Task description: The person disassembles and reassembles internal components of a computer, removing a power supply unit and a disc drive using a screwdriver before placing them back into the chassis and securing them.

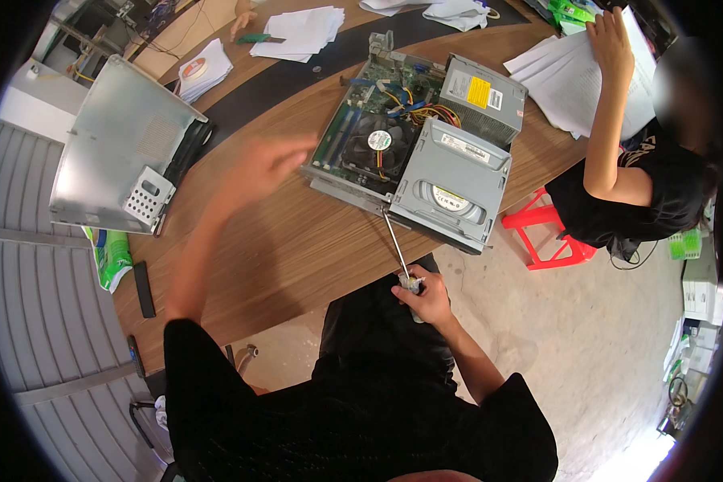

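The bench point(257, 277) is brown wood grain, with a curved dark band point(301, 80) running beyond the PC point(416, 149). Pale, scuffed floor point(586, 345) shows to the near right of the PC, and a grey ribbed wall point(48, 321) stands far to its left. One red stool point(542, 218) is on the floor to the right of the PC.

There is one PC, lying open on the bench, with one fan point(379, 141), one power supply point(478, 95) and one drive point(454, 183) in sight. One metal cover point(124, 128) is well to the left of the PC. Three paper piles point(301, 34) sit clear: two beyond the PC to its left, one to its right; more sheets point(458, 13) lie at the far edge. One tape roll point(194, 67) tops the leftmost pile, and one green-handled tool point(257, 38) lies by the next.

Two grips: the right grip point(422, 296), on the near side of the PC, is closed around one screwdriver point(396, 243), its tip at the PC's near edge. The left grip point(269, 165) is blurred just left of the PC; I cannot tell how far open it is, or whether it touches.

Two co-workers' hands point(610, 46) show, one right of the PC on paper, one beyond it.
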`<move>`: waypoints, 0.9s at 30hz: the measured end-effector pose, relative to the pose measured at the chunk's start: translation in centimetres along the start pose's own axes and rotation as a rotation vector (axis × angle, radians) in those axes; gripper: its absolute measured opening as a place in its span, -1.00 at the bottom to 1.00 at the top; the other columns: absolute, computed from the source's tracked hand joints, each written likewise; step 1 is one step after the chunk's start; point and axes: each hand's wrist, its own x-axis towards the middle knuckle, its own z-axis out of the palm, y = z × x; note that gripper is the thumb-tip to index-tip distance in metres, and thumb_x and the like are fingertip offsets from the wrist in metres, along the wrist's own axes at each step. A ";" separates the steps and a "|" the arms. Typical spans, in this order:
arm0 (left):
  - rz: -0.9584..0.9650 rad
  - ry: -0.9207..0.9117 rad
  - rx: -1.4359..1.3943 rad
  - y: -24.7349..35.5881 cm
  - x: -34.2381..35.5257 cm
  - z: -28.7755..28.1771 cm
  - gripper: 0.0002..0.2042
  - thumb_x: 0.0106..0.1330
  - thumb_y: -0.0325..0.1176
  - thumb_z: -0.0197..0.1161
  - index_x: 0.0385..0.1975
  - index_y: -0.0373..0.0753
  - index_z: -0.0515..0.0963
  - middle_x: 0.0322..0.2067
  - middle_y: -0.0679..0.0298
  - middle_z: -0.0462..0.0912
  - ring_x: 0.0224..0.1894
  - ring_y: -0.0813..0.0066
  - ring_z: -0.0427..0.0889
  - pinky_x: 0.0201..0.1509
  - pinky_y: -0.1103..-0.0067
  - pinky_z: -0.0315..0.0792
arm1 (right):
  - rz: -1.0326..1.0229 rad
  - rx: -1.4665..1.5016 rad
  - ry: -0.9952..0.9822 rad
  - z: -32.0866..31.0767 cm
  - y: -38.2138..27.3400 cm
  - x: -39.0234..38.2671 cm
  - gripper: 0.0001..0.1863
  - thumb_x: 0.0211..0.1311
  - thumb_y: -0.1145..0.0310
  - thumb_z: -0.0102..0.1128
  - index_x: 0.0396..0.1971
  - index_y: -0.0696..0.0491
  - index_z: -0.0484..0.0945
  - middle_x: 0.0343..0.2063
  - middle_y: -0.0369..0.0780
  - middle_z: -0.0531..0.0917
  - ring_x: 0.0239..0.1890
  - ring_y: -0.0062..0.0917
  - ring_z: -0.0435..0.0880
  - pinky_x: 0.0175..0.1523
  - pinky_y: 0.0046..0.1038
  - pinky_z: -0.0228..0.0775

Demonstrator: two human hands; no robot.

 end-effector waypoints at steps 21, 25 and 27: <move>-0.029 0.551 -0.035 6.5 -15.2 14.9 -0.82 0.20 -0.58 0.24 -0.21 -0.32 0.64 -0.18 0.12 0.68 -0.03 0.14 0.63 0.00 0.36 0.52 | 0.085 0.114 -0.067 0.9 1.0 0.5 -0.77 0.22 0.43 0.31 -0.25 0.29 0.56 -0.52 -0.20 0.64 -0.55 -0.61 0.61 -0.46 -0.55 0.53; -0.087 0.669 -0.030 5.2 -14.9 13.1 -0.81 0.19 -0.61 0.22 -0.21 -0.33 0.64 -0.17 0.11 0.68 -0.05 0.12 0.63 0.02 0.36 0.52 | 0.054 0.091 -0.062 0.8 1.0 0.6 -0.78 0.21 0.43 0.32 -0.28 0.29 0.57 -0.55 -0.21 0.64 -0.57 -0.60 0.61 -0.48 -0.54 0.48; -0.094 0.695 -0.016 4.4 -15.4 12.2 -0.82 0.19 -0.62 0.22 -0.21 -0.34 0.64 -0.18 0.11 0.68 -0.05 0.12 0.63 0.03 0.35 0.52 | 0.045 0.085 -0.060 0.4 1.0 0.8 -0.79 0.20 0.43 0.32 -0.30 0.29 0.58 -0.57 -0.21 0.63 -0.58 -0.59 0.61 -0.49 -0.54 0.46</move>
